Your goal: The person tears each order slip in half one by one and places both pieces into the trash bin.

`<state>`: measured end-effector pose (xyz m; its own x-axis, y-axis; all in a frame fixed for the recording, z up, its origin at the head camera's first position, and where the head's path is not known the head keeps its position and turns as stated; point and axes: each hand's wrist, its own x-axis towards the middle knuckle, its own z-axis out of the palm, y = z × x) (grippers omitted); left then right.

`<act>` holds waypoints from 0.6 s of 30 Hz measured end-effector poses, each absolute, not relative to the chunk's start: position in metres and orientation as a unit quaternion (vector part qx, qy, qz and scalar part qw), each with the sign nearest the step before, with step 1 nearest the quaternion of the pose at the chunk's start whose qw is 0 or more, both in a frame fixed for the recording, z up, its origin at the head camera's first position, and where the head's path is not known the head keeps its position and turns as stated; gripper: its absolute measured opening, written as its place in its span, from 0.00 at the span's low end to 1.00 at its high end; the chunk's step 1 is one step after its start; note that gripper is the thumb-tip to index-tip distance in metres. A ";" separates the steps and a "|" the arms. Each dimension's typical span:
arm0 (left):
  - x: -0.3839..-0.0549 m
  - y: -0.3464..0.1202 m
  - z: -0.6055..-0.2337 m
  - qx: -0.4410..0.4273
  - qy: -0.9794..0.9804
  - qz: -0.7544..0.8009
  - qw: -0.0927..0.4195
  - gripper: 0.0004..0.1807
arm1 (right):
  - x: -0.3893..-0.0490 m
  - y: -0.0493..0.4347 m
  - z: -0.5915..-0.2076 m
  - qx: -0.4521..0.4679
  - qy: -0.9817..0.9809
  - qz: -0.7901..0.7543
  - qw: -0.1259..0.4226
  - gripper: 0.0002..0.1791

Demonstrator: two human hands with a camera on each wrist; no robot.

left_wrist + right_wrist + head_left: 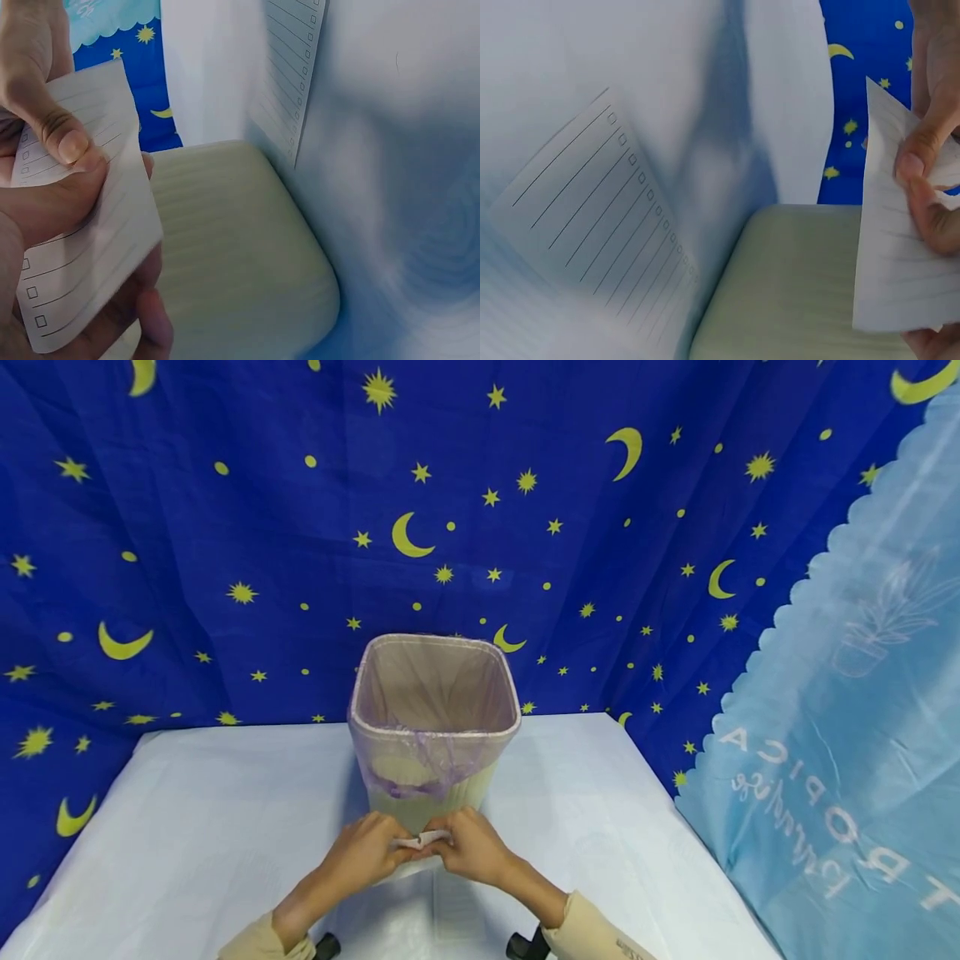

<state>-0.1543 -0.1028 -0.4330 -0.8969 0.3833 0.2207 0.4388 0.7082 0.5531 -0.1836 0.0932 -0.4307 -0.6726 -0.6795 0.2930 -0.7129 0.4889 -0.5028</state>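
Both hands meet in front of a beige waste bin, pinching one sheet of lined paper (420, 840) with small checkboxes down one side. My left hand (366, 852) grips its left part and my right hand (471, 846) its right part. The two thumbs lie side by side on the sheet (120, 202) in the left wrist view. Between the hands the paper's upper edge dips in a small notch. Beneath them a second lined checklist sheet (607, 217) lies flat on the white table. The waste bin (431, 806) stands upright just beyond the hands.
A translucent purple bag (442, 760) lines the bin and folds over its rim. The white-covered table (247, 802) extends to both sides. Behind hangs a blue curtain (285, 552) with stars and moons; a light-blue cloth (847, 718) hangs at the right.
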 end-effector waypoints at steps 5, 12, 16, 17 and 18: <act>-0.154 -0.103 -0.432 -0.245 -0.923 -0.285 0.088 0.05 | -0.183 0.092 -0.430 0.389 -0.860 0.326 0.053 0.10; -0.155 -0.100 -0.430 -0.251 -0.917 -0.281 0.134 0.04 | -0.186 0.090 -0.435 0.328 -0.816 0.476 0.002 0.10; -0.153 -0.100 -0.431 -0.255 -0.911 -0.284 0.157 0.04 | -0.190 0.091 -0.441 0.264 -0.797 0.542 -0.045 0.02; -0.153 -0.100 -0.431 -0.258 -0.909 -0.287 0.160 0.04 | -0.191 0.091 -0.443 0.246 -0.791 0.556 -0.058 0.02; -0.153 -0.100 -0.431 -0.263 -0.906 -0.291 0.161 0.05 | -0.191 0.092 -0.444 0.230 -0.787 0.568 -0.072 0.03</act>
